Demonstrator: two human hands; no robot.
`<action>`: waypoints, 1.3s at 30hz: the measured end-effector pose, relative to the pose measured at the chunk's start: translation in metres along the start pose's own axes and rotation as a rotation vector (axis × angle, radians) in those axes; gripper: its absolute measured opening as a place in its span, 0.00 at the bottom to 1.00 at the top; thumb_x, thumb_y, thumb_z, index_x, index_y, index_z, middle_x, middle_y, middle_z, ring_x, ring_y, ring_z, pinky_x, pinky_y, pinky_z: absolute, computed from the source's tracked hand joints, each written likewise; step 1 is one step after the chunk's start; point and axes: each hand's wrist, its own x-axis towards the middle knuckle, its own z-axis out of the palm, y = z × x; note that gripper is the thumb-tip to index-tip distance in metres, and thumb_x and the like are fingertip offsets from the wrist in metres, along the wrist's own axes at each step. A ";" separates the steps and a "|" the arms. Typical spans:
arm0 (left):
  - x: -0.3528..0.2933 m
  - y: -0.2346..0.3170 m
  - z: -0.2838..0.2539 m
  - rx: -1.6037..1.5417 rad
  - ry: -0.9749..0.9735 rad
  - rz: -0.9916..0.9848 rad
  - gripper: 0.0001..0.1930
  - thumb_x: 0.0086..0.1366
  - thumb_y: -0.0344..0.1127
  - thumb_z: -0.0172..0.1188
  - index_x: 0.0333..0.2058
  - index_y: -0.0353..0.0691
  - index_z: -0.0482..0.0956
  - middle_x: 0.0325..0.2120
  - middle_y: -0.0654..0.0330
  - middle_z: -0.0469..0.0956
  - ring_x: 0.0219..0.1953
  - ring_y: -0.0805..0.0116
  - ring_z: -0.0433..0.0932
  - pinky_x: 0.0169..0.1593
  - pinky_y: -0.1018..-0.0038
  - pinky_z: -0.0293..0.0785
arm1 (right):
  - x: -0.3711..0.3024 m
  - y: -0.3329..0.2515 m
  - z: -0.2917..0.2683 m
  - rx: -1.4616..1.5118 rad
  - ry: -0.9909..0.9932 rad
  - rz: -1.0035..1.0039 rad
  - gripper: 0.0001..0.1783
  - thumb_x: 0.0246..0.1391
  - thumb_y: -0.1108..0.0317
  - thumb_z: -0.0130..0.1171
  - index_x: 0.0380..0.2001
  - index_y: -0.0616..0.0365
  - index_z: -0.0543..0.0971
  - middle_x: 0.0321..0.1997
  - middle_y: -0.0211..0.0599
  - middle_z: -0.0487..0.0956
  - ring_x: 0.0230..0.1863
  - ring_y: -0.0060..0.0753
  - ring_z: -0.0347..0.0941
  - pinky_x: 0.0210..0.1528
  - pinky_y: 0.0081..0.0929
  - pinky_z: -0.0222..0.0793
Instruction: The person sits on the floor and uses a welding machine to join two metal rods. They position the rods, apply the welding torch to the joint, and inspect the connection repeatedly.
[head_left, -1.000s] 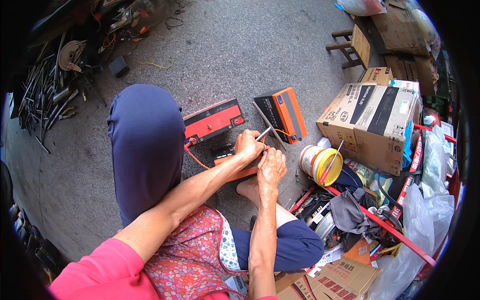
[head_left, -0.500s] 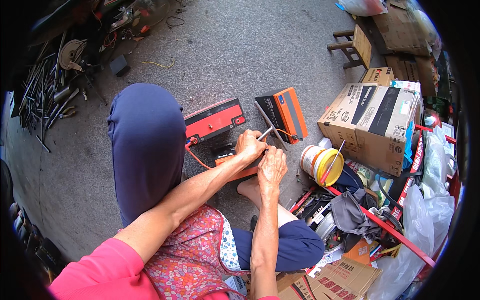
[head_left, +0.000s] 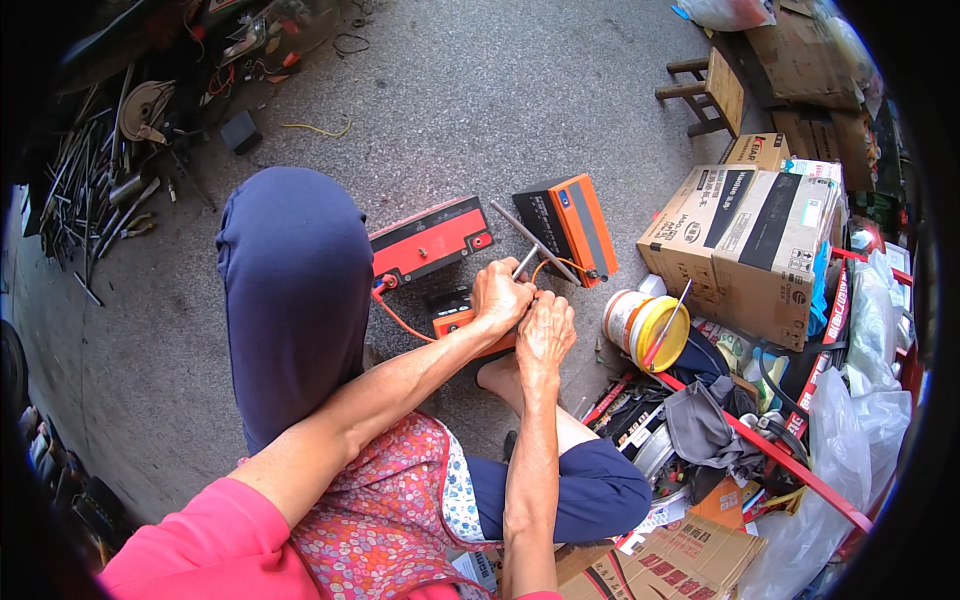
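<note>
T-handled metal tool [head_left: 535, 247] juts forward from the left hand [head_left: 501, 298].

Grey speckled flr [head_left: 420, 110]. Ctr: red/blk batt. [head_left: 435, 243]; to its R, orange/blk batt. [head_left: 570, 225]; nearer, 3rd batt. [head_left: 452, 323], mostly hidden. Upper L: dk. block [head_left: 240, 132], thin yellow wire [head_left: 300, 127], heap of metal rods [head_left: 88, 195]. Upper R: wood stool [head_left: 722, 92]. R: lg. brown ctn. [head_left: 690, 210], white/yellow tub [head_left: 627, 318] just beside.

Smooth metal T-bar [head_left: 537, 246], apparently plastic red case [head_left: 440, 241], rough matt floor [head_left: 450, 110].
</note>
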 end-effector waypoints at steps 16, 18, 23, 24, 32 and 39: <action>0.006 -0.011 0.012 -0.049 0.008 -0.004 0.10 0.48 0.30 0.71 0.25 0.36 0.76 0.19 0.52 0.81 0.22 0.61 0.84 0.29 0.66 0.79 | -0.002 0.003 0.003 0.029 0.005 -0.004 0.08 0.60 0.66 0.54 0.36 0.60 0.77 0.35 0.49 0.78 0.41 0.53 0.76 0.44 0.49 0.74; 0.008 -0.014 0.012 -0.070 -0.007 -0.010 0.11 0.48 0.30 0.71 0.25 0.36 0.76 0.18 0.52 0.81 0.21 0.62 0.83 0.29 0.66 0.78 | -0.001 0.005 0.005 0.035 0.004 -0.015 0.09 0.60 0.66 0.54 0.36 0.60 0.77 0.34 0.49 0.78 0.40 0.53 0.77 0.43 0.49 0.74; 0.007 -0.009 0.007 -0.009 -0.001 -0.001 0.12 0.47 0.31 0.73 0.25 0.37 0.77 0.20 0.53 0.82 0.26 0.60 0.84 0.32 0.63 0.78 | -0.001 0.010 -0.001 0.026 -0.057 -0.033 0.09 0.60 0.67 0.52 0.37 0.62 0.77 0.35 0.50 0.79 0.40 0.54 0.78 0.44 0.48 0.75; 0.007 -0.008 0.007 -0.001 0.003 0.001 0.12 0.47 0.31 0.74 0.25 0.38 0.77 0.21 0.53 0.82 0.27 0.60 0.84 0.32 0.63 0.78 | 0.000 0.008 -0.003 0.022 -0.087 -0.033 0.09 0.60 0.68 0.51 0.37 0.62 0.77 0.36 0.51 0.79 0.40 0.54 0.79 0.44 0.48 0.75; 0.005 -0.005 0.005 0.011 0.006 -0.008 0.12 0.47 0.31 0.73 0.26 0.38 0.77 0.21 0.53 0.82 0.28 0.58 0.84 0.33 0.62 0.78 | 0.006 0.009 -0.004 0.007 -0.105 -0.098 0.10 0.59 0.68 0.52 0.38 0.62 0.78 0.36 0.51 0.80 0.41 0.53 0.79 0.44 0.48 0.76; 0.004 -0.005 0.003 -0.036 -0.018 0.007 0.09 0.49 0.30 0.69 0.26 0.39 0.77 0.21 0.51 0.82 0.28 0.54 0.84 0.34 0.61 0.78 | -0.001 0.005 0.000 0.094 0.013 -0.005 0.09 0.60 0.68 0.54 0.37 0.63 0.78 0.35 0.51 0.79 0.39 0.55 0.78 0.42 0.49 0.75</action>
